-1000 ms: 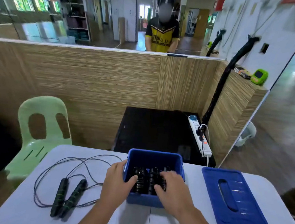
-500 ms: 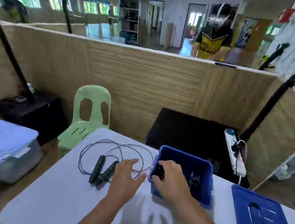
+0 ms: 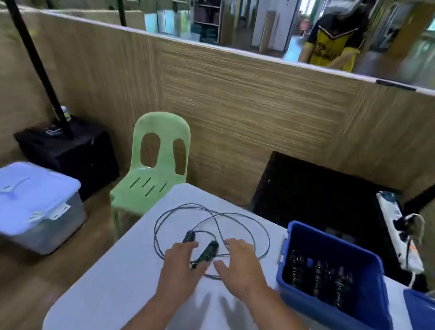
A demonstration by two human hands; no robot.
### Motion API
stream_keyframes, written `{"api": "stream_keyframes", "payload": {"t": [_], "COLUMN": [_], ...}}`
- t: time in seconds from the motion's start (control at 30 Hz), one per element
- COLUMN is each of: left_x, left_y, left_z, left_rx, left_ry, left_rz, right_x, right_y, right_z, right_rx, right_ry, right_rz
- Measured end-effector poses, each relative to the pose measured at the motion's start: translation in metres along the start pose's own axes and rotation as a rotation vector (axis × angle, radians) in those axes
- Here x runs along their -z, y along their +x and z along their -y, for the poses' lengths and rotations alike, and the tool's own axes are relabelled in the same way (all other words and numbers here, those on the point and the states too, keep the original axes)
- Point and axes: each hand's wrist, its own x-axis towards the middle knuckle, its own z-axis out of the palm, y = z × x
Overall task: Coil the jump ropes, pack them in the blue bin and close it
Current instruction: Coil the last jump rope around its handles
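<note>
– So, where is the loose jump rope (image 3: 213, 214) to be found?
– It is laid on the smooth white table (image 3: 122, 275), left of the blue bin (image 3: 329, 315). Its thin dark cord is spread in wide, overlapping loops toward the far edge. Its two black, ribbed handles (image 3: 210, 251) are set side by side at the near end.
– And how are the hands held?
– The left hand (image 3: 180, 265) is spread with relaxed fingers over the near ends of the handles. Nothing is gripped, and whether they are touched cannot be told. The right hand (image 3: 241, 267) is fanned wide just right of the handles, above the cord, with fingers straight and nothing held.
– What is seen in the bin?
– Coiled ropes (image 3: 318, 277) with black ribbed handles are stood in a row inside the rectangular, glossy plastic bin, which is left uncovered. Its blue lid (image 3: 426, 325), of the same hard plastic, is laid on the table at the right and cut by the frame edge.
– What else is shown?
– A pale green moulded plastic chair (image 3: 159, 159), with two oval cut-outs and a slotted seat, is placed beyond the table's far left corner. A translucent storage box (image 3: 21, 200) with a pale lid is set further left. A partition (image 3: 242, 114) with a straw-like woven grain is stood behind. Lettering on a yellow and black shirt (image 3: 331, 48) far back is too blurred to be read.
</note>
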Motion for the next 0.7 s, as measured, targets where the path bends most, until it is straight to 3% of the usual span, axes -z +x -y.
{"api": "stream_keyframes", "payload": {"t": [0.7], "left_x": [-0.019], "left_y": [0.063], "left_z": [0.054], "left_rx": [0.230], "left_ry": [0.171], "left_rz": [0.149], "right_x": [-0.081], "right_y": [0.084], "right_z": [0.024], "right_rx": [-0.434], "right_ry": [-0.079], "right_rz": [0.092]}}
